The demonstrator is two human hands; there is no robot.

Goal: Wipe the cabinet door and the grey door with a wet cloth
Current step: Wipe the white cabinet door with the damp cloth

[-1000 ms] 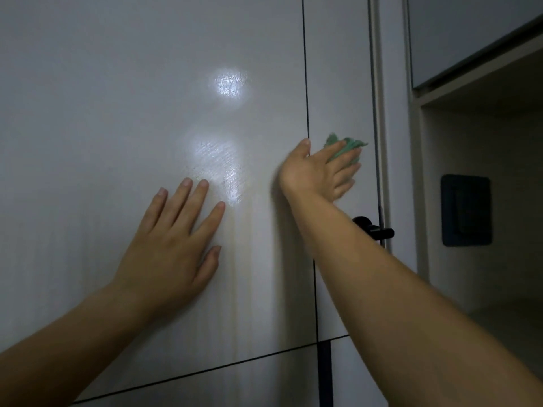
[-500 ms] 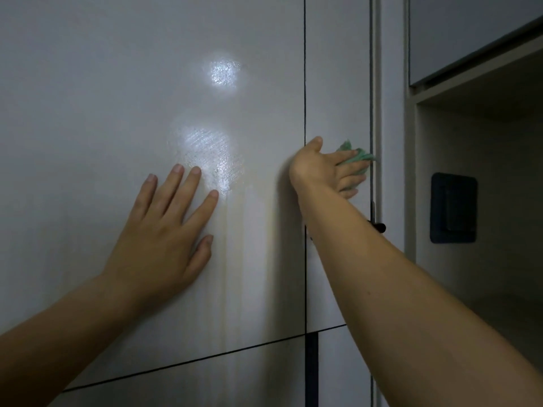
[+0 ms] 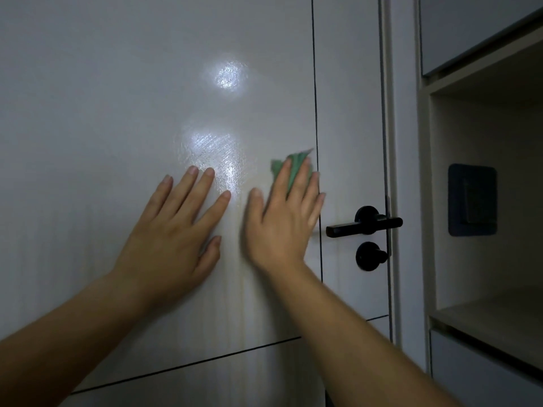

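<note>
Under our right hand (image 3: pixel 282 218), straight fingers press green cloth (image 3: pixel 294 168) to door (image 3: pixel 117 83); cloth mostly hidden, blurred. Left of it, our left hand (image 3: pixel 173 236) lies flat, empty.

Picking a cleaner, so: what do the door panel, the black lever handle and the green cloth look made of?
Door panel: probably laminate or lacquered board, semi-gloss; it reflects light patches and shows fine texture. Lever handle: likely metal, matt black, no glare. Green cloth: soft fabric, bunched into folds.
</note>
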